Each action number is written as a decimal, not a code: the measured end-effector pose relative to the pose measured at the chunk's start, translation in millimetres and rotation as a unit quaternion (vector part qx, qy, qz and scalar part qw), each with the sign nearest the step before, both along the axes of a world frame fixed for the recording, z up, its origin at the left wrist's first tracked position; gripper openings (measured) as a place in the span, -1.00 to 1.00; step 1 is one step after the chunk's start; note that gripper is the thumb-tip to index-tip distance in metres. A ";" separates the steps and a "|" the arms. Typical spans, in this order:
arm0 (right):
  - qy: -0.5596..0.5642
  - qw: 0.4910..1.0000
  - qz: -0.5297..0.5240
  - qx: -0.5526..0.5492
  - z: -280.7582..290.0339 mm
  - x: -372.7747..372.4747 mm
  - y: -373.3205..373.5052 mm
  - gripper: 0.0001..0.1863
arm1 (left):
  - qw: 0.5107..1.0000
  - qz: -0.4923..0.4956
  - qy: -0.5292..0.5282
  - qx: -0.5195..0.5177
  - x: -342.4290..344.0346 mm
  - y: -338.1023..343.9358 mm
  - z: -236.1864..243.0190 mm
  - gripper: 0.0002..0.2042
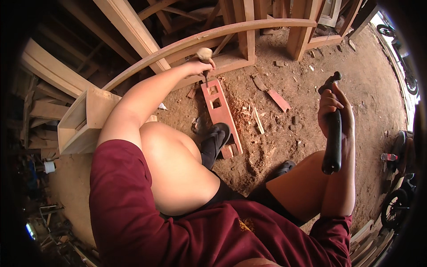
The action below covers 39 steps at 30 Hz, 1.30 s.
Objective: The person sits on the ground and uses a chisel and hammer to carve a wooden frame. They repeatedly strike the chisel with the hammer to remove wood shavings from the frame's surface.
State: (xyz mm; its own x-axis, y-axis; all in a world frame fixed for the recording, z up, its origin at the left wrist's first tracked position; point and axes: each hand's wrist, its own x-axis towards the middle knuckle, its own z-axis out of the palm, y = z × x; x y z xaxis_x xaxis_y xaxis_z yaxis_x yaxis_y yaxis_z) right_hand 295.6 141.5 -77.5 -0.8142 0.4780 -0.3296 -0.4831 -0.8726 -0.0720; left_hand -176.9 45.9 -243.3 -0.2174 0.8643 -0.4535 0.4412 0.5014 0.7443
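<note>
My left hand [198,68] is closed around a chisel [204,54], its pale rounded handle end showing above the fist. The chisel stands nearly upright, its blade pointing down at the far end of a reddish wooden board [223,112]. Two square holes are cut in that end of the board, and the blade tip is by the farther one; whether it touches the wood I cannot tell. My left foot, in a dark sandal [215,140], rests on the board's near part. Raised off to the right, my right hand [331,109] grips a hammer [332,144] with a black handle, its head up.
Wood chips [251,115] and a reddish offcut [279,100] lie on the dirt floor right of the board. A curved wooden rail [213,33] and upright frames stand at the back. Left of my arm is a pale wooden box-like piece [80,118]. A bottle [389,157] lies far right.
</note>
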 end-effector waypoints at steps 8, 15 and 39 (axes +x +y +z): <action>-0.051 0.998 -0.023 -0.033 -8.2 -23.4 15.3 -0.77 | 0.990 0.103 -0.092 0.032 -9.6 12.4 -18.6 -0.85; -0.031 0.997 0.033 -0.069 -18.3 -40.5 17.6 -0.71 | 0.994 0.039 -0.096 0.025 -24.5 8.3 -38.8 -0.87; -0.060 0.995 0.024 -0.078 -19.6 -13.1 3.4 -0.63 | 0.956 0.080 -0.009 0.281 18.1 -42.2 -69.6 -0.96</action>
State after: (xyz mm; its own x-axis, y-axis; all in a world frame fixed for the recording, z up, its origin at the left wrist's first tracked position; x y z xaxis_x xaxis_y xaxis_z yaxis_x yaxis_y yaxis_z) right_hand 282.5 144.9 -97.1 -0.7855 0.3746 -0.4926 -0.4367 -0.8995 0.0122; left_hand -158.7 3.6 -312.9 -0.3645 0.9287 0.0686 0.3762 0.0794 0.9231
